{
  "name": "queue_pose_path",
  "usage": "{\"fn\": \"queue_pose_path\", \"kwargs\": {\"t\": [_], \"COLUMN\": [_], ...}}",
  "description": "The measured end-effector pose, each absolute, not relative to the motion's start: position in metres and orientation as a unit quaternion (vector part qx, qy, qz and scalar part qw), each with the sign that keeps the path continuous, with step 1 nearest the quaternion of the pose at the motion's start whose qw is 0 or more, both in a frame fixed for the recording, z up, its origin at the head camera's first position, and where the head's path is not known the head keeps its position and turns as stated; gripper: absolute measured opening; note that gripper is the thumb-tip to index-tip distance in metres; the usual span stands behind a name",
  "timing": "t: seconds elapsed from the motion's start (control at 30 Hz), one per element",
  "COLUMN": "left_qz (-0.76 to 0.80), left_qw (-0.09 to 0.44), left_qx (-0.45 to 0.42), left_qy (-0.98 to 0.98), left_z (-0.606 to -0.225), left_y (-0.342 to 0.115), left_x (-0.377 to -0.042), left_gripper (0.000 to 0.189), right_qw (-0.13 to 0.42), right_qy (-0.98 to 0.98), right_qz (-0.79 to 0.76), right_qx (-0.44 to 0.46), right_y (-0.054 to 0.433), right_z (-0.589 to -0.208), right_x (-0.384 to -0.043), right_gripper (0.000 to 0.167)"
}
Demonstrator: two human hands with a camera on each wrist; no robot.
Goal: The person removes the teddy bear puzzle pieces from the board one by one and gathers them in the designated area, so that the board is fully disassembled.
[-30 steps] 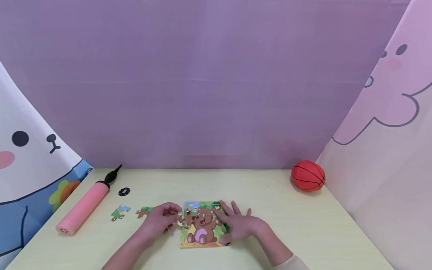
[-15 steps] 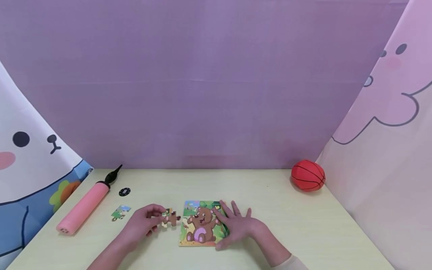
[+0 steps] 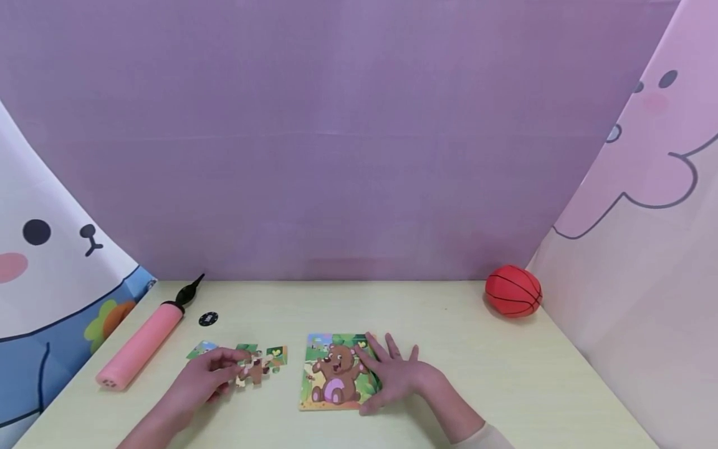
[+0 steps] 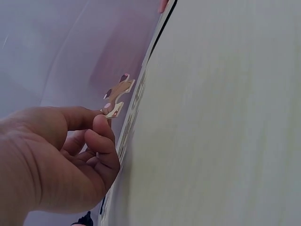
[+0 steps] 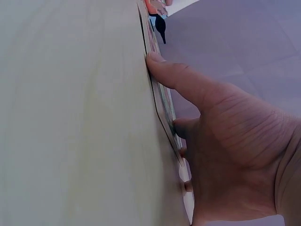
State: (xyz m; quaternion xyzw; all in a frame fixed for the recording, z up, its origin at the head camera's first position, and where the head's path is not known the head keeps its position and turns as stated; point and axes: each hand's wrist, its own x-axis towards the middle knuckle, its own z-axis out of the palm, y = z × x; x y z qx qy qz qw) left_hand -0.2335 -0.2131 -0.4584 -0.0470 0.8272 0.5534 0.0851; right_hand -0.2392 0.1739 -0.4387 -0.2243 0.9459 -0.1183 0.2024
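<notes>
My left hand pinches a jigsaw piece with brown bear parts on it. In the left wrist view this piece sticks out past the thumb and index finger, tilted above the table. Just behind it lie a green-and-orange jigsaw piece and a greenish one. Another piece, blue and green, is partly covered by the left hand. My right hand, fingers spread, rests on the right edge of a square bear picture puzzle. In the right wrist view its thumb reaches the puzzle's edge.
On the left of the table lies a pink hand pump with a black nozzle. Beside it is a black round chip. A red toy basketball sits at the back right. Purple cloth hangs behind.
My left hand has drawn back leftward from the bear puzzle, carrying the jigsaw piece over beside the loose pieces. The right hand stays on the puzzle, its thumb shifted slightly.
</notes>
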Motion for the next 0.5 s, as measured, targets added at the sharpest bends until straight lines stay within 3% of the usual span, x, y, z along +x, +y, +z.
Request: {"fn": "queue_pose_path", "kwargs": {"t": [0.5], "left_qz": [0.529], "left_qw": [0.091], "left_qx": [-0.060], "left_qy": [0.841], "left_z": [-0.461], "left_y": [-0.254], "left_x": [-0.228], "left_gripper": [0.028], "right_qw": [0.197], "right_qy": [0.948], "right_qz": [-0.114], "right_qx": [-0.222], "right_y": [0.172], "right_z": [-0.438], "right_x": [-0.238], "right_gripper": [0.111]}}
